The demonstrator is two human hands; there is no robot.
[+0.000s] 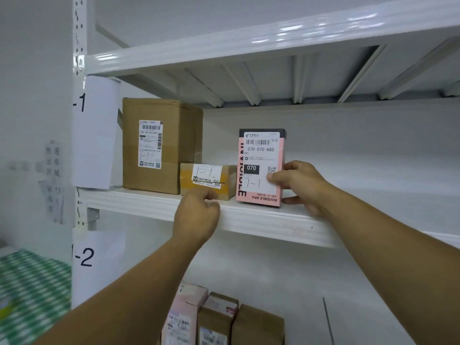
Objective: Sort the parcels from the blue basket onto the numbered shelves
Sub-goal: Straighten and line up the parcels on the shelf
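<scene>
Pink parcel [260, 168], marked 1-1, stands upright on the -1 shelf [261, 220], right of the tall carton [154, 145], with a small carton [207, 181] between them. Right hand [302, 185] grips its right edge, thumb on the label, not released yet. Left hand [196, 215] is curled at the shelf lip; can't tell if it holds anything. More parcels [216, 317] sit a level below the tall carton. Basket isn't in view, so what's left is unknown.
</scene>
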